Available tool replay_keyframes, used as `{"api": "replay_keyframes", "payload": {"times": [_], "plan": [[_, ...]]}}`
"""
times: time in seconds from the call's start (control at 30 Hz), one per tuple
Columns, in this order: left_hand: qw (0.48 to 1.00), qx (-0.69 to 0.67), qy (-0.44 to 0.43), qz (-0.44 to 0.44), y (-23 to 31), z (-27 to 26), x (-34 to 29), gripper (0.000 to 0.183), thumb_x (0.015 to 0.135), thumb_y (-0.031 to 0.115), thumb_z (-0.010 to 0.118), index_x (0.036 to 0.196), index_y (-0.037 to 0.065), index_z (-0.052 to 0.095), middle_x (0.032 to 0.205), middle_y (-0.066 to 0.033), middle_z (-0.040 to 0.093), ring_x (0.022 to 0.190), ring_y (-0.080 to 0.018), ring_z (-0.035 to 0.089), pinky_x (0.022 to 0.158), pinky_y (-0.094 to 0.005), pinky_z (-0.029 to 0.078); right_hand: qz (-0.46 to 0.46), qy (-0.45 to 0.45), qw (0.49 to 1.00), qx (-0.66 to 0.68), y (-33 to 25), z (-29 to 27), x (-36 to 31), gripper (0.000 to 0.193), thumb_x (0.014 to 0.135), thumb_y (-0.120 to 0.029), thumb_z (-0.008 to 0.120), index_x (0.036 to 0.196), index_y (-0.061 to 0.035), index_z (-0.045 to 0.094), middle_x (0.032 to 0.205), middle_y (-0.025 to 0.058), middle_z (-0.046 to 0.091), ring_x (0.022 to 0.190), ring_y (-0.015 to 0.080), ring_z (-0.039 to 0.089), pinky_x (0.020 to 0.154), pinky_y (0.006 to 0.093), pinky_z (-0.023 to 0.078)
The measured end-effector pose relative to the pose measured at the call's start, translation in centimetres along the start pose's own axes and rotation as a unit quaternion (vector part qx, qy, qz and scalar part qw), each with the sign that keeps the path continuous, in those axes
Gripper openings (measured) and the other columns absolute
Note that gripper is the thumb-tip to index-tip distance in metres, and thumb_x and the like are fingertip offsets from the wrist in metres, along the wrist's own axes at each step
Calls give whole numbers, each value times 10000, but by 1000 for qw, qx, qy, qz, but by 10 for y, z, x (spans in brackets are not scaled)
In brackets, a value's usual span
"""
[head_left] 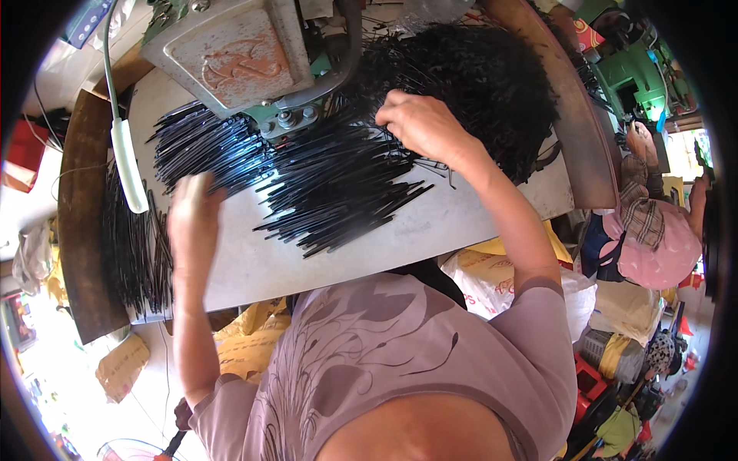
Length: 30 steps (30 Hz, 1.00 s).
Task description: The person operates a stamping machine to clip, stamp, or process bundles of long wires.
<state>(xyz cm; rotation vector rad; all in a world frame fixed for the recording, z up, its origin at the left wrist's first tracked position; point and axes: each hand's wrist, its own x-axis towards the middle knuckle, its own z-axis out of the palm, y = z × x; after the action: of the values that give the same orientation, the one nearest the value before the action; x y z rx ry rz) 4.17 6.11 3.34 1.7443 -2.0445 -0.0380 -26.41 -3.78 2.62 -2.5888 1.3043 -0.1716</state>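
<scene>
Thin black strips lie side by side in a wide bundle (338, 188) at the middle of the pale worktable. A second row of strips (211, 146) lies to its left, under the machine head. My left hand (194, 211), smeared by motion, is at the near edge of that row; its fingers cannot be made out. My right hand (427, 127) is above the right end of the middle bundle, beside a large tangled heap of black pieces (492, 92). Its fingers are curled and pressed together, and whatever they hold is hidden. The grey and green machine head (238, 65) stands over the bundles.
More strips (134, 238) line the table's left side. Brown raised rims (81, 223) bound both sides. A white lamp tube (129, 165) hangs at the left. Sacks (492, 284) stand below the table's front edge. At the far right sits another person in a pink garment (653, 242).
</scene>
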Motion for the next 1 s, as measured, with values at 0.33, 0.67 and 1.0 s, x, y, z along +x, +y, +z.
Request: {"api": "replay_keyframes", "payload": {"times": [0.33,0.67,1.0], "plan": [[985,-55,-94,130,67,72,28,162,680,34,582,834,24,533,788,-120,479,780,-294,481,693,-377,405,-100,61,989,-87,5,12,-7,135,705,33,480,806,-28,546,919,68,497,876,225,522,713,315,483],[947,-303,-93,-45,55,65,31,110,706,41,592,799,-15,576,721,-102,512,642,-214,508,600,-285,399,-191,16,964,-184,12,13,-5,114,667,-27,525,780,-21,535,906,45,513,873,188,517,728,298,479],[847,-470,-95,-230,44,54,32,60,766,54,562,810,14,559,613,20,494,525,-44,416,489,-176,347,-169,226,957,64,-7,21,3,140,749,-47,547,884,-16,531,830,98,557,657,275,573,591,317,494]]}}
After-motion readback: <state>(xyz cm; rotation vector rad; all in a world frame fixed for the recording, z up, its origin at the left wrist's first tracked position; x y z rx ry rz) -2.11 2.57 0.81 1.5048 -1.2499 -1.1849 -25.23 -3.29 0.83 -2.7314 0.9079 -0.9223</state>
